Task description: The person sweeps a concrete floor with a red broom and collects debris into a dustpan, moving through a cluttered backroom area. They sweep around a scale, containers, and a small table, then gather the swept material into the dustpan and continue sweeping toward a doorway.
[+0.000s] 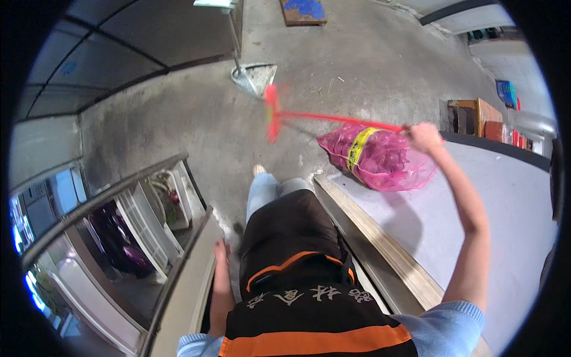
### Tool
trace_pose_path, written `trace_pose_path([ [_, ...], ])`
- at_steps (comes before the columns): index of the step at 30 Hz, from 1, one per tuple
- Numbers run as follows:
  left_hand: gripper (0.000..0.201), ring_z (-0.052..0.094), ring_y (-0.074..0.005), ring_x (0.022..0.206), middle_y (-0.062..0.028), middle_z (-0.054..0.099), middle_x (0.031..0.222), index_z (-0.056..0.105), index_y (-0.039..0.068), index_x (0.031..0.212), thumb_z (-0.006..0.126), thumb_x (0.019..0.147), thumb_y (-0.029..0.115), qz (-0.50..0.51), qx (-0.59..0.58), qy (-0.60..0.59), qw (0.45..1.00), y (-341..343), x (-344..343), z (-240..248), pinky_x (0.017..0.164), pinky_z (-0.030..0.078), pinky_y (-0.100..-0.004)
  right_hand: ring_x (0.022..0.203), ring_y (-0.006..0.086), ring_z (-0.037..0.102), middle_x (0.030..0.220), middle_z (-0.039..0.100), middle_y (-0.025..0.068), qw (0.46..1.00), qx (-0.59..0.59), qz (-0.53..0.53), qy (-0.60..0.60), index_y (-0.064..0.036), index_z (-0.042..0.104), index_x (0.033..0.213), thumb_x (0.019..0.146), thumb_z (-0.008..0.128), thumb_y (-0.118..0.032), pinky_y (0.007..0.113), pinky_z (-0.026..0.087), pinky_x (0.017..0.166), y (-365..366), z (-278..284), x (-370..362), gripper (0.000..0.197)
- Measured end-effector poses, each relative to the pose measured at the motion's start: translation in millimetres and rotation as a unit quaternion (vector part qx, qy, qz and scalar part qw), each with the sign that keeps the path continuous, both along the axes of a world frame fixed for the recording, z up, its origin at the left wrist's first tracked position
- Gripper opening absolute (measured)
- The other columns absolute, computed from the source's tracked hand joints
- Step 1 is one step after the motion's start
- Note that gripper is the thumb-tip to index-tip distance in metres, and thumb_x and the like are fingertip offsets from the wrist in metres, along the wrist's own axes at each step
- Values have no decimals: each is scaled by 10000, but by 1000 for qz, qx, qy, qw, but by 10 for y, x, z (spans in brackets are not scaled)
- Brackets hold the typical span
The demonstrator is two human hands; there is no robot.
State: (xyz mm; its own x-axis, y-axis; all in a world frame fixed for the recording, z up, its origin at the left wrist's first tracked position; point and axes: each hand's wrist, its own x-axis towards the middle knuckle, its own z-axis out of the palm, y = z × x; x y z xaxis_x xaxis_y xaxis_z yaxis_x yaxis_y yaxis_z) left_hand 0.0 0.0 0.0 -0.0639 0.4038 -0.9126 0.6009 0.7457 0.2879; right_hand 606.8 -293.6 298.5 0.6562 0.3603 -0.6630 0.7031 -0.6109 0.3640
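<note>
Out in front on the right, my right hand (423,138) is closed round the end of a red pole. It belongs to a red long-handled tool (333,116) with a crosswise head, smeared by motion; whether it is a broom or a squeegee cannot be made out. The tool stretches leftward, its head in front of me. Below the pole lies a pink mesh sack (380,156) with a yellow band, filled with dark reddish produce I cannot identify. My left hand (221,251) hangs low at my side, beside a pale panel; its fingers are mostly hidden by the angle.
A long-handled dustpan (253,78) stands on the grey concrete floor (196,104) ahead. To the right is a light-grey surface (493,202) with a raised edge. Shelving (143,220) flanks my left. A blue-topped board (303,11) lies farther off; boxes (488,122) sit far right.
</note>
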Motion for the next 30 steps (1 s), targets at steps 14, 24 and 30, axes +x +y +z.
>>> trace_pose_path([
  [14, 757, 544, -239, 838, -157, 436, 1140, 250, 82, 1270, 686, 664, 213, -345, 392, -200, 829, 2447, 6463, 275, 752, 430, -351, 665, 253, 606, 733, 615, 89, 950, 233, -64, 198, -108, 625, 703, 713, 495, -190, 383, 482, 574, 1323, -2913, -810, 154],
  [24, 331, 602, -132, 630, -85, 614, 761, 570, -35, 899, 546, 810, 283, -350, 420, -172, 820, 2331, 6763, 1638, 549, 474, -233, 770, 282, 603, 830, 619, 97, 951, 84, -122, 272, -164, 620, 880, 729, 472, -269, 410, 486, 643, 571, -2773, 1046, 236],
  [30, 298, 599, -153, 682, -96, 597, 870, 561, -32, 934, 495, 845, 244, -309, 383, -161, 855, 2464, 5967, 2306, 608, 499, -250, 832, 295, 567, 885, 594, 117, 950, 106, -241, 168, -201, 567, 996, 767, 467, -377, 413, 450, 700, -771, -1753, 2219, 306],
])
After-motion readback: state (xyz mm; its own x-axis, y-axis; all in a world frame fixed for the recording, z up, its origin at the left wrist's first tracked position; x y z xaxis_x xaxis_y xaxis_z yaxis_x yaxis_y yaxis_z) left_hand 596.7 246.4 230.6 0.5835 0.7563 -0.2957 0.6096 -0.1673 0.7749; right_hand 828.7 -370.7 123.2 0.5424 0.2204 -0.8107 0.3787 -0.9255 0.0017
